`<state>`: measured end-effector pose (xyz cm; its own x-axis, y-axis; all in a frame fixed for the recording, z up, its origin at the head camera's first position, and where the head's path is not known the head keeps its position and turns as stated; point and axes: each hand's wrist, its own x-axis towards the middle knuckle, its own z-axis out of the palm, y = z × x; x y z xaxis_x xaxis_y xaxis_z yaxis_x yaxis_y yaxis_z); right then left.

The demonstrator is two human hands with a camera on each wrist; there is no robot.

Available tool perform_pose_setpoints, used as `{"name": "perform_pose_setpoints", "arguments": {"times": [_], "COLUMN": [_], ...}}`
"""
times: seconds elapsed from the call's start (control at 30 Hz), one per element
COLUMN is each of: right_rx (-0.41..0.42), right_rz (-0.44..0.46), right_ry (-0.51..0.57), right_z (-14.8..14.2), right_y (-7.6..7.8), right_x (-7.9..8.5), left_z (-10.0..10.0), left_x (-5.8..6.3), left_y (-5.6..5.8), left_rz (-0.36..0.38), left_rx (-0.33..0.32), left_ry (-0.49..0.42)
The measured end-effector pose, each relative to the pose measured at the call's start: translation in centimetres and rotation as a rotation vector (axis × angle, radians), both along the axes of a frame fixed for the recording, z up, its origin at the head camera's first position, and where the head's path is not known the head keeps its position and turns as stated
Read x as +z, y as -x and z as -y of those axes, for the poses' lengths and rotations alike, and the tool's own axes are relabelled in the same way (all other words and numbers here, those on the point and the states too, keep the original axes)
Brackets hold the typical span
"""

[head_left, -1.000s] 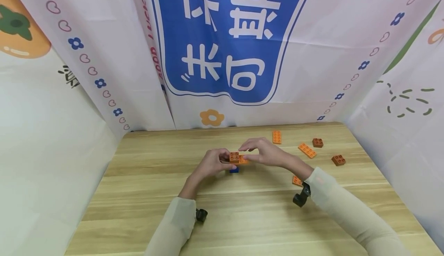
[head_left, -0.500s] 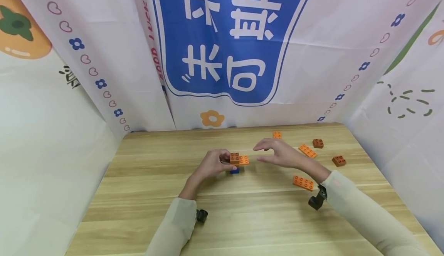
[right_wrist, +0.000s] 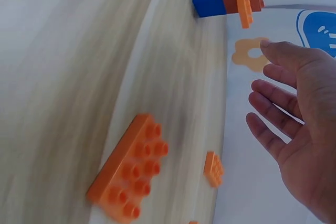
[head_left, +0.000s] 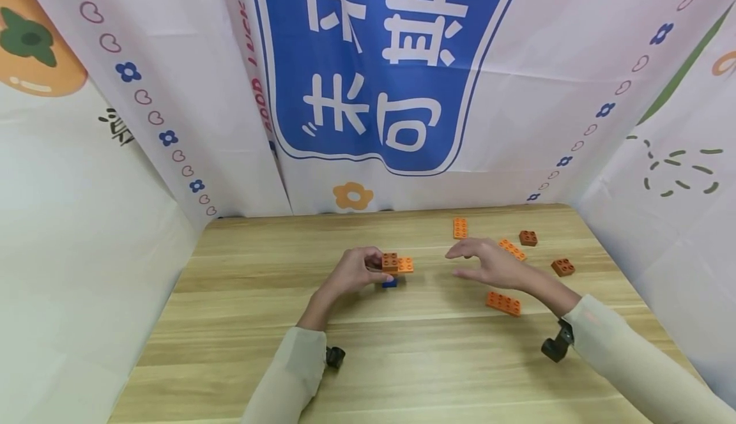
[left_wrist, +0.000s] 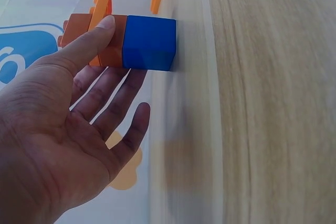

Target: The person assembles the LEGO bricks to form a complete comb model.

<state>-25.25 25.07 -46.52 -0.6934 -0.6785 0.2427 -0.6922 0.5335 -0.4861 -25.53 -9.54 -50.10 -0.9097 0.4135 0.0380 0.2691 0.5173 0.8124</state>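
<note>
My left hand (head_left: 352,272) holds a small stack of toy building bricks, thumb on one side and fingers on the other. A blue brick (left_wrist: 149,43) forms the base. Above it comes a brown brick (left_wrist: 114,51), then a thin orange plate (head_left: 406,265) jutting out to the right, with another brown brick (head_left: 390,260) on top. My right hand (head_left: 487,263) is to the right of the stack, over the table, holding nothing, its fingers relaxed and apart from the thumb. An eight-stud orange plate (right_wrist: 128,169) lies just below it in the head view.
Farther back on the wooden table (head_left: 259,360) lie two more orange plates, one upright in view (head_left: 460,228) and one slanted plate (head_left: 513,249) partly behind the right hand. Two loose brown bricks (head_left: 528,238) sit at the right. A printed cloth (head_left: 506,124) hangs behind.
My right hand has drawn away from the stack to the right, uncovering the jutting orange plate and the near loose plate. My left hand keeps its hold on the stack in place.
</note>
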Motion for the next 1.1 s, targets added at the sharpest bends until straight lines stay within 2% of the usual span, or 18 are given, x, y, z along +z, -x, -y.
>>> {"name": "perform_pose_setpoints", "arguments": {"times": [0.4,0.6,0.83,1.1], "right_rx": [-0.068,-0.054,-0.077,-0.052], "right_rz": [0.095,0.069,0.059,-0.007], "right_ry": [-0.115,-0.141,-0.156,-0.157], "right_z": [-3.0,-4.6,-6.4,-8.0], "right_y": [-1.7,-2.3,-3.0,-3.8], "right_x": [-0.8,-1.7,-2.5,-3.6], "left_z": [0.0,0.0,0.0,0.0], "left_x": [0.1,0.0,0.1,0.0], "left_y": [0.1,0.1,0.1,0.0], "left_rz": [0.012,0.013,0.017,0.007], "left_rx": [0.008,0.009,0.005,0.002], "left_ry": [-0.003,0.0,-0.02,-0.002]}}
